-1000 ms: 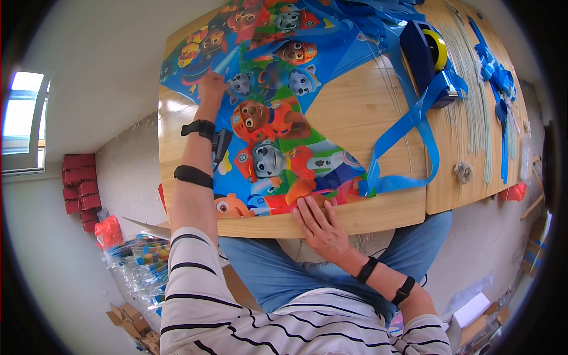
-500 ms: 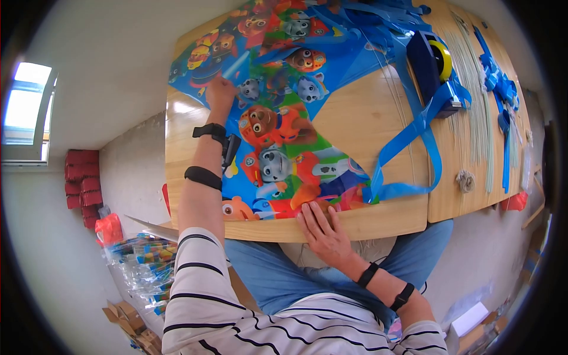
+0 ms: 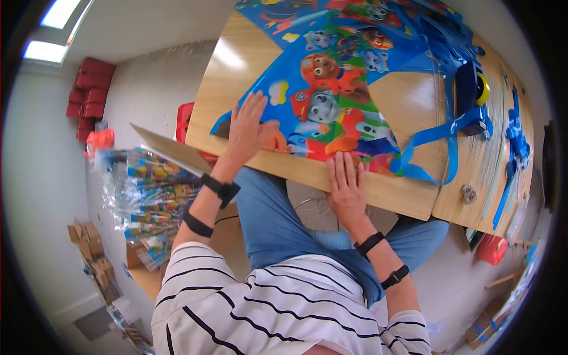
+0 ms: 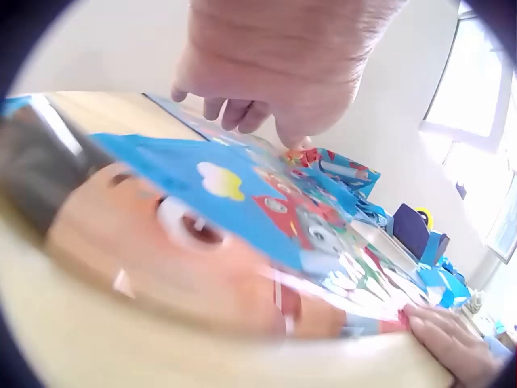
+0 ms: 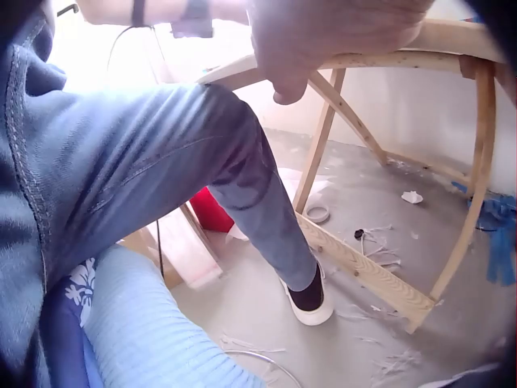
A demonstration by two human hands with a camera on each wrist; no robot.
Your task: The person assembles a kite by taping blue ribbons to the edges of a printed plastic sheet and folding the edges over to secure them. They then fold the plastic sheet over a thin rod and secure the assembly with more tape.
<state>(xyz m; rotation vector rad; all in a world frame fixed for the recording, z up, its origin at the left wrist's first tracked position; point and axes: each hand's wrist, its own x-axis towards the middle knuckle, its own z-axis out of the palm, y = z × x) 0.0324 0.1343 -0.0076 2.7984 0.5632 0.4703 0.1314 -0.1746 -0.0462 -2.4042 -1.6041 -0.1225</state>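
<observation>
Pressing flat with fingers spread, the left hand (image 3: 248, 127) has drawn back from the far end of the cartoon-printed sheet (image 3: 331, 112) to its nine o'clock corner. The right hand (image 3: 346, 189) stays flat, fingers straight, at six o'clock on the table (image 3: 384, 201) edge, so both palms likely pin the sheet's near edge.

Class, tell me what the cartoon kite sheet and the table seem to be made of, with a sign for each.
Cartoon kite sheet: probably thin plastic film, glossy; it catches glare and its edge lifts limply. Table: pale wood, smooth, perhaps varnished; grain lines show.
</observation>
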